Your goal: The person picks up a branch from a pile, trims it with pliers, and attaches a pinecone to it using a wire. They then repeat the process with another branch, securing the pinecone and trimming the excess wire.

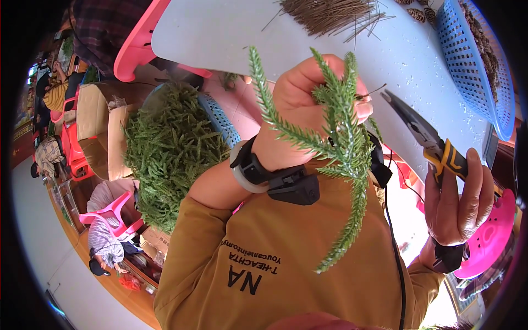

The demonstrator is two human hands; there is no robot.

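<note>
My left hand (300, 88) is closed in a fist-like pinch around the stem of a green artificial pine sprig (347, 146). Several needled branches fan out from it in front of my wrist and chest. From my fingertips a short, thin brown wire end (377, 89) sticks out toward the right. On the right, my right hand (461, 206) grips the yellow-and-black handles of needle-nose pliers (421, 127). Their dark jaws point up and left, with the tip close to the wire end but apart from it.
Ahead is a pale table (220, 33) with a bundle of brown wires (324, 22), some pine cones (416, 14) and a blue basket (467, 66) of brown pieces. At left, green sprigs (170, 159) heap a blue basket near a cardboard box (93, 115). People sit farther off.
</note>
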